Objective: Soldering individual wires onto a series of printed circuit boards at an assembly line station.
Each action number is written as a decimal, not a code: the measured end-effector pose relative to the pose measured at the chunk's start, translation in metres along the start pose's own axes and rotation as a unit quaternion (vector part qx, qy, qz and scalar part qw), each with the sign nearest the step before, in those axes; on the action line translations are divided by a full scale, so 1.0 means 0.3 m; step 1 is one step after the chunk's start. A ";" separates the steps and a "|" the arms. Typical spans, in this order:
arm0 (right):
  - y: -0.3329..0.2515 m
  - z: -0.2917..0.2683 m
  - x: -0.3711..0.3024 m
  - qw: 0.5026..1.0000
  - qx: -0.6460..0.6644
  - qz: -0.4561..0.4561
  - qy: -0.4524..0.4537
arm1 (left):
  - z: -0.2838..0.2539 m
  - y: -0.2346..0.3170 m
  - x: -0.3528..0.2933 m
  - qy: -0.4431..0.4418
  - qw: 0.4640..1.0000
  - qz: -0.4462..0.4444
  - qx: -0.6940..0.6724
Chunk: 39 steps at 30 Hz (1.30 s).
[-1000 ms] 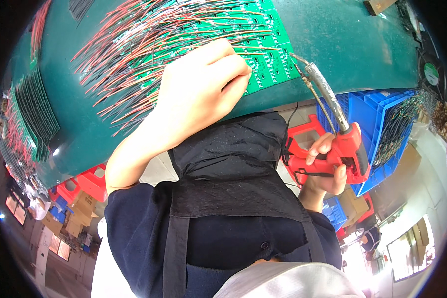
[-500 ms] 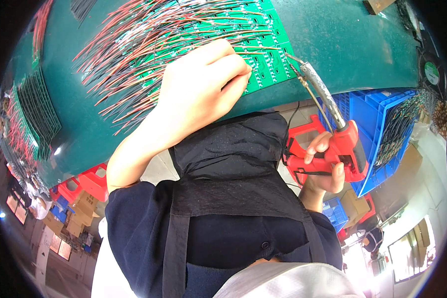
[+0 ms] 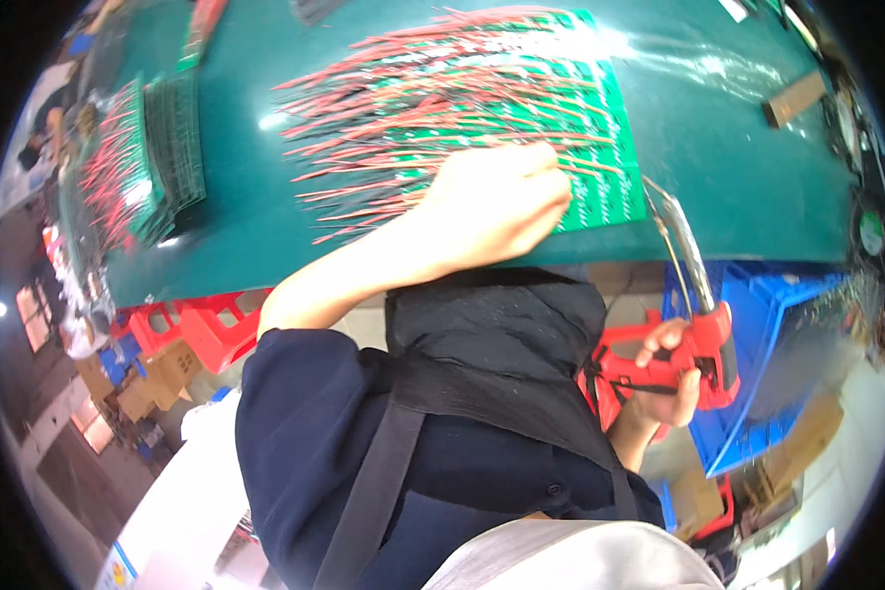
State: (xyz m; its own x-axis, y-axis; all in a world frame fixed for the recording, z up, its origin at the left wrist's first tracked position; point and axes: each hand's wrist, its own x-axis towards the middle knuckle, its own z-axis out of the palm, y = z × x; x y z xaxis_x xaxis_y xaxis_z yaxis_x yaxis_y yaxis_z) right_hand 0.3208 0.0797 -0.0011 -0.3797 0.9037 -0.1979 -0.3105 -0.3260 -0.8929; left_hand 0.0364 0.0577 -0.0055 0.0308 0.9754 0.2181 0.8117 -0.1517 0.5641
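Observation:
A green circuit board panel (image 3: 610, 108) lies on the table, with rows of red and black wires (image 3: 364, 147) spread over it toward the left. My left hand (image 3: 506, 202) rests over its near part, fingers curled together; whatever they pinch is hidden beneath them. In my right hand (image 3: 671, 398) is a red soldering gun (image 3: 713, 344) with a long metal barrel and a thin tube alongside. Its tip points up, just off the panel's right edge, apart from the wires.
The dark green tabletop (image 3: 246, 216) carries a stack of wired boards (image 3: 157, 157) at left and a small brown block (image 3: 795, 98) at far right. Below the table edge are a blue crate (image 3: 747, 433) on the right and red stools (image 3: 216, 329) on the left.
The whole view has shifted, so the panel and table appear lower and farther right. My left hand stays curled over the panel; my right hand still grips the soldering gun beside its edge.

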 end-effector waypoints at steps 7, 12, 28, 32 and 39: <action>0.030 -0.054 -0.001 0.995 0.015 -0.066 -0.067 | -0.272 -0.181 0.075 0.045 0.995 -0.030 0.086; 0.034 -0.020 0.008 0.995 0.014 -0.085 -0.050 | -0.384 -0.429 0.149 0.078 0.940 -0.168 0.287; 0.034 -0.047 -0.003 0.994 0.027 -0.079 -0.069 | -0.335 -0.588 0.204 0.048 0.908 -0.174 0.379; 0.029 -0.056 -0.018 0.995 0.034 -0.071 -0.056 | -0.353 -0.482 0.200 0.121 0.930 -0.112 0.329; 0.024 -0.050 -0.014 0.998 -0.026 -0.041 -0.038 | -0.132 -0.107 0.132 0.058 0.994 0.056 0.076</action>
State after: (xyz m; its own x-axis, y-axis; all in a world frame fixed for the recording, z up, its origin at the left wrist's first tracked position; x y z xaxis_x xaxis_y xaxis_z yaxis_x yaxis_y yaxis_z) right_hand 0.3334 0.0777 -0.0127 -0.4198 0.9027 -0.0942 -0.2978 -0.2350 -0.9252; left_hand -0.0116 0.0948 0.0165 0.0661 0.9273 0.3683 0.8861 -0.2243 0.4056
